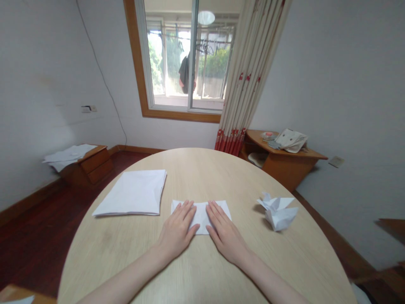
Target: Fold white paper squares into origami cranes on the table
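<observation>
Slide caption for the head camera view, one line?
Left hand and right hand rest on folded white paper on a wooden table.

Left hand [175, 228] and right hand [226, 232] lie flat, palms down, side by side.
Fingers [186, 210] straight, tips angled inward; forearms [126, 280] come in from the lower corners.

A: What's under the hands?
B: A white paper sheet [199, 217], folded into a flat, wide strip.
A: Where does it lie?
B: Flat, directly beneath the fingertips of the left hand [177, 228] and right hand [226, 238], its short ends showing beyond each, its middle showing between them.
</observation>
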A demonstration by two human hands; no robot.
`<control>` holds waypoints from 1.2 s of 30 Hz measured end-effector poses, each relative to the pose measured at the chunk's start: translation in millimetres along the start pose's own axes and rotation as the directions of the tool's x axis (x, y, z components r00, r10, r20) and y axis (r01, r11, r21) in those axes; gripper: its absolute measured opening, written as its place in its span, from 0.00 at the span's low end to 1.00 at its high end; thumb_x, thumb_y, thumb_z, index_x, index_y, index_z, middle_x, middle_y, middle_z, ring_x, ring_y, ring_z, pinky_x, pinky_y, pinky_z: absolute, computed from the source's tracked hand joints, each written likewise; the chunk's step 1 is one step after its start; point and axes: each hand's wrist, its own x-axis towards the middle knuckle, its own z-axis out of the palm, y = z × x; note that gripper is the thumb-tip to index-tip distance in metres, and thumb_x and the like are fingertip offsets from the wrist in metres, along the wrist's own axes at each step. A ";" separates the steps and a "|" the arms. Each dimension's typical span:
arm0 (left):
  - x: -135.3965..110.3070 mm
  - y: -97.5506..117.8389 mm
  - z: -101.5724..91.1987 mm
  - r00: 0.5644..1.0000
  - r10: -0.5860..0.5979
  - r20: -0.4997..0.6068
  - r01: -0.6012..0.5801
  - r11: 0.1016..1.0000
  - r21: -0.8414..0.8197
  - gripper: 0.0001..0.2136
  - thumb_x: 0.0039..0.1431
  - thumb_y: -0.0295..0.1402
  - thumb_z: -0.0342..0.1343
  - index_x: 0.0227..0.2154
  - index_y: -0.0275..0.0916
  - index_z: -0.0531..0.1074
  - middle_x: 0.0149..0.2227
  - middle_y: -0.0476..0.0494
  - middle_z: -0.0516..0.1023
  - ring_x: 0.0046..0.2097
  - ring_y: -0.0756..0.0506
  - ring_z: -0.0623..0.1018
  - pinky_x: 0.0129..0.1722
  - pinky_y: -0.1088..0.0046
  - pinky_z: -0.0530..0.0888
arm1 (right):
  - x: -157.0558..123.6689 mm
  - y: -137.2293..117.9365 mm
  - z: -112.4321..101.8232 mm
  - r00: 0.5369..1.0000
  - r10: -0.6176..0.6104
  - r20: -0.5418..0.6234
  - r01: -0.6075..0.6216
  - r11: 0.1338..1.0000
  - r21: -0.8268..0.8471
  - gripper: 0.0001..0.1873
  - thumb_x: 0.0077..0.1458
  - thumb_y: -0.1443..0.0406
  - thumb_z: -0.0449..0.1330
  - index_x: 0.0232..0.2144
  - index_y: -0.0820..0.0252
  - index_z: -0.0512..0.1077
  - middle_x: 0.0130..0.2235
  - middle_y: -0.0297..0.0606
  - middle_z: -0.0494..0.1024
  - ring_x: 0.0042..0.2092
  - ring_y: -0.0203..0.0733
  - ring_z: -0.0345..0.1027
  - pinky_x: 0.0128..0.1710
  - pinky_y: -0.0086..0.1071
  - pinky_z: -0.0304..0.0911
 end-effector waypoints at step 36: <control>3.3 -7.6 3.2 0.884 -0.085 0.460 0.081 0.996 0.028 0.24 0.69 0.42 0.42 0.65 0.44 0.50 0.68 0.39 0.46 0.68 0.40 0.47 0.64 0.51 0.53 | 8.2 8.0 -3.7 0.917 0.102 0.385 -0.096 0.995 -0.036 0.28 0.67 0.58 0.42 0.67 0.55 0.45 0.68 0.38 0.44 0.69 0.48 0.34 0.66 0.52 0.40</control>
